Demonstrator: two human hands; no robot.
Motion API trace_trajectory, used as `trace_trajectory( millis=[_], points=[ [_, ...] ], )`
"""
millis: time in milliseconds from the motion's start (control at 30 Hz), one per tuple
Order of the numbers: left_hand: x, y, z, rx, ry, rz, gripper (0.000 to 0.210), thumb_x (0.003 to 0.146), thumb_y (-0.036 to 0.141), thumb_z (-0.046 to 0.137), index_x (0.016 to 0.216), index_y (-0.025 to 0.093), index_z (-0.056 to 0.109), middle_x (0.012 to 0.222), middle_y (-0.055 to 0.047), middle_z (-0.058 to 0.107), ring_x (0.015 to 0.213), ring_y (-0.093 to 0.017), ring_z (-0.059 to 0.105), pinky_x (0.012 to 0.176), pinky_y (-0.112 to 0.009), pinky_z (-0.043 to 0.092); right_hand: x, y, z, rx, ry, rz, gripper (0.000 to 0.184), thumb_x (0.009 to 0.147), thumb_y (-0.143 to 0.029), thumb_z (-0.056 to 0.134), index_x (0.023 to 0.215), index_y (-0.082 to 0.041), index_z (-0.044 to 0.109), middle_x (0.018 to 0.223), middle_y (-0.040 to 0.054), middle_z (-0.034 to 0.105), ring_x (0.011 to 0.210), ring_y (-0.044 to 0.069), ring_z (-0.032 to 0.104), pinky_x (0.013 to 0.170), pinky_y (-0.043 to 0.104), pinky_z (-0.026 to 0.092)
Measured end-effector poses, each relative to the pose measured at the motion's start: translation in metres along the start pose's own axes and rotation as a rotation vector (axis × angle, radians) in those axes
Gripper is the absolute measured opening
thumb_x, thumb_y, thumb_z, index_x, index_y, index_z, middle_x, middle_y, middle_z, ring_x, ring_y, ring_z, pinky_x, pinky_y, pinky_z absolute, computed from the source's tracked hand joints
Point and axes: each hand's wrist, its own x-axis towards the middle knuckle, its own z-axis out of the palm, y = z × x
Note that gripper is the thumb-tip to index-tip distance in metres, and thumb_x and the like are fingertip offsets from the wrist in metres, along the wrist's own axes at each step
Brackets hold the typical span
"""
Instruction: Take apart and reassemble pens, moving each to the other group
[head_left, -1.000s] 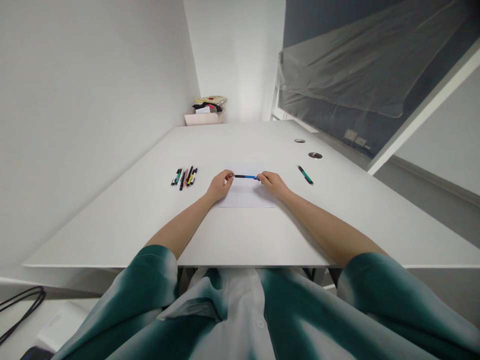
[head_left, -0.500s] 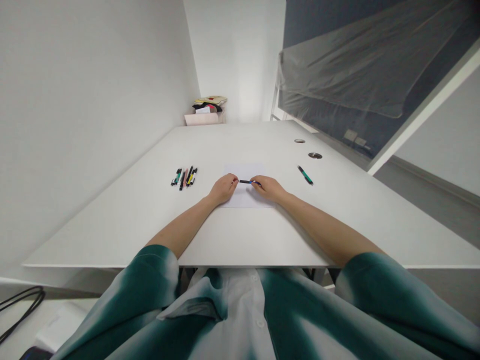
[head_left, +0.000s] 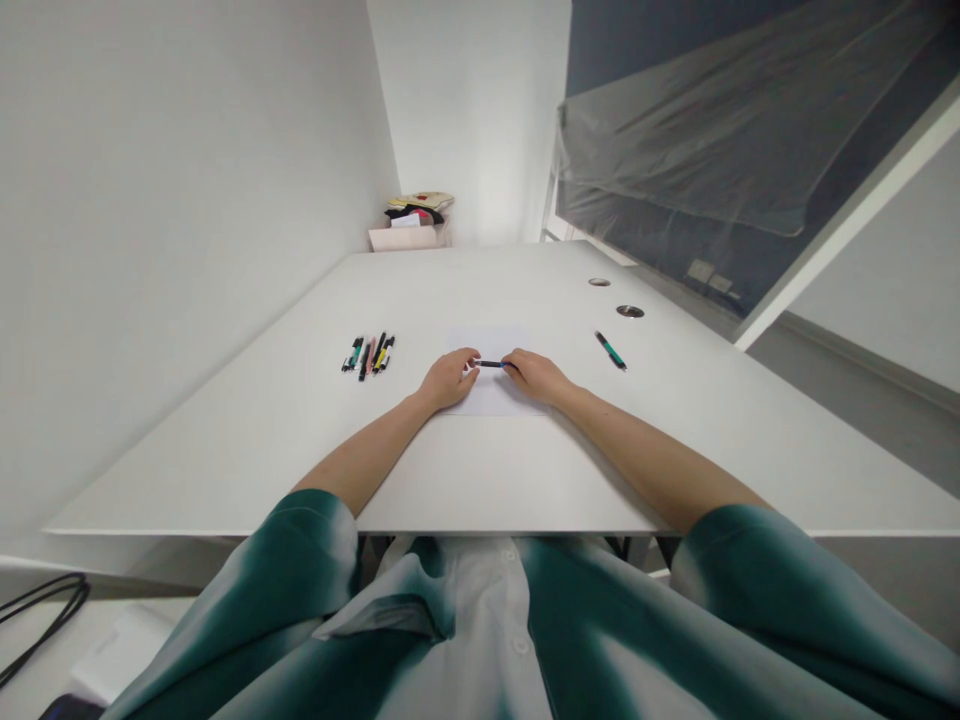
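A: Take the held pen as the clock's centre, twelve straight away from the person. What lies furthest left on the table?

B: A cluster of pens at nine o'clock, set side by side, their lengths running roughly from one to seven.

A: Next along?

B: A pale box near eleven o'clock, at the far end, with folded things piled in it. Then the left hand, close in at nine.

A: Is it gripping?

B: Its thumb and fingers are at the pen's black end, only narrowly apart. I can't tell whether they pinch it.

A: And the pen itself?

B: Between the two hands, over the white paper; whether it touches the sheet I can't tell. Its long axis runs nine to three, nearly parallel to the table's near edge, black end towards nine, blue end towards three.

A: Who has the blue end?

B: The right hand, thumb and fingers closed around it and hiding most of the blue.

A: Beyond that?

B: A green-and-black pen alone at three, slanting from about half past ten to half past four. Past it, a round metal fitting near two.
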Motion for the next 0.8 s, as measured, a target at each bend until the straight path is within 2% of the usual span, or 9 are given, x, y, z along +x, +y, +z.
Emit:
trace_trajectory(
  millis=[233,533,700,800],
  points=[
    [0.001,-0.0008,0.0011,0.06,-0.021,-0.002,0.021,0.093,0.023,0.046,0.104,0.017,0.062,0.098,-0.01,0.068,0.092,-0.022,0.062,0.089,-0.038,0.048,-0.0008,-0.0015,-0.0004,0.011,-0.005,0.007,0.024,0.097,-0.022,0.047,0.114,-0.017,0.063,0.112,0.0124,0.068,0.097,0.021,0.063,0.083,0.03,0.044],
    [0.0019,0.0024,0.0001,0.088,-0.077,-0.031,0.028,0.096,0.029,0.042,0.101,0.017,0.067,0.095,-0.01,0.07,0.094,-0.024,0.063,0.091,-0.04,0.048,-0.0014,-0.0019,-0.0023,-0.013,-0.026,0.079,0.022,0.093,-0.023,0.051,0.113,-0.019,0.058,0.096,0.0092,0.072,0.08,0.02,0.063,0.068,0.027,0.039],
    [0.0008,0.0019,-0.0001,0.053,-0.047,-0.019,0.028,0.091,0.029,0.052,0.115,0.018,0.062,0.101,-0.009,0.07,0.092,-0.022,0.064,0.092,-0.04,0.048,-0.0013,-0.0004,-0.0001,0.0,-0.021,0.084,0.022,0.092,-0.022,0.051,0.113,-0.02,0.058,0.092,0.0081,0.072,0.079,0.02,0.063,0.067,0.027,0.038],
    [0.0005,0.0021,0.0001,0.069,-0.046,-0.003,0.024,0.091,0.026,0.051,0.111,0.019,0.062,0.1,-0.008,0.069,0.091,-0.021,0.064,0.09,-0.039,0.048,-0.0015,-0.0005,-0.0001,0.003,-0.022,0.085,0.022,0.091,-0.022,0.051,0.112,-0.02,0.058,0.092,0.0076,0.072,0.079,0.02,0.063,0.067,0.027,0.038]
  ],
)
